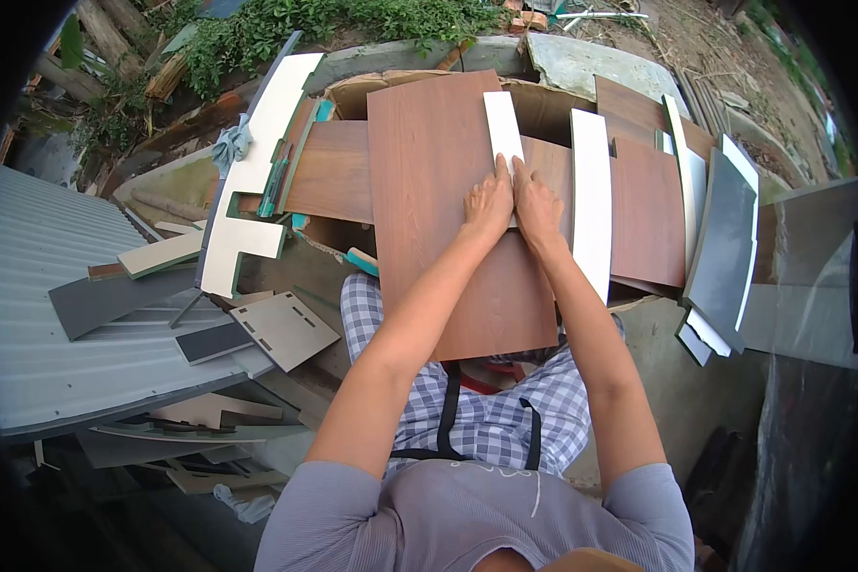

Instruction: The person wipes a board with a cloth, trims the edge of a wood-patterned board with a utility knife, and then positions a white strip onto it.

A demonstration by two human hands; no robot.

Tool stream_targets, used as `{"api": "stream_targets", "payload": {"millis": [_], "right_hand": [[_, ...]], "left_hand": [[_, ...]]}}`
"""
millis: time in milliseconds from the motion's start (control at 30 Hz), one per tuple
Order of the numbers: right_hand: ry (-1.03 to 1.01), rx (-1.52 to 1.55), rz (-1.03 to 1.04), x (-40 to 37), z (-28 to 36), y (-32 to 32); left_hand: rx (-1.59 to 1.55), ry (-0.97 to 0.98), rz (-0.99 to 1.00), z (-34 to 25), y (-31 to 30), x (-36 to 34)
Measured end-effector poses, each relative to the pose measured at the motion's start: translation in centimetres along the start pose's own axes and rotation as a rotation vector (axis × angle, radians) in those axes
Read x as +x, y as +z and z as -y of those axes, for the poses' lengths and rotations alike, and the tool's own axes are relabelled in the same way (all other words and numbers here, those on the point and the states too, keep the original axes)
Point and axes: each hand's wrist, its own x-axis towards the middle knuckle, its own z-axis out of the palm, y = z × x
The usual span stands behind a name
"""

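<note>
A large brown wood-grain board (419, 172) lies in front of me, its near end over my knees. On it is a narrow white strip (501, 119), its lower part hidden by my hands. My left hand (487, 204) is on the strip's left side, index finger stretched along it and the other fingers bent. Beside it, my right hand (538, 200) holds the right side the same way, fingertips near the left hand's. Both hands are closed at the strip; what the thumbs do is hidden.
A long white panel (591, 191) and another brown board (646, 212) lie to the right, with dark grey panels (720, 238) beyond. A notched white panel (257, 176) with a grey cloth (232, 143) is at left. Cardboard (381, 84) shows beneath; offcuts lie on corrugated metal (38, 286).
</note>
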Motion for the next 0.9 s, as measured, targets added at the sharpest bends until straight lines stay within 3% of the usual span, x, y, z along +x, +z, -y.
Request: {"api": "stream_targets", "payload": {"millis": [200,500,633,900], "right_hand": [[-0.024,-0.003,0.019,6.3,1.5,2.4],[-0.141,0.015,0.003,6.8,2.4,3.0],[-0.129,0.022,-0.017,2.7,3.0,2.5],[-0.044,0.063,0.103,-12.6,3.4,-3.7]], "left_hand": [[0.025,-0.016,-0.046,2.3,-1.1,6.0],[0.003,-0.089,-0.099,3.3,-1.4,5.7],[0.039,-0.068,-0.14,3.6,-1.2,1.8],[-0.021,0.057,-0.053,2.7,0.2,-13.7]]}}
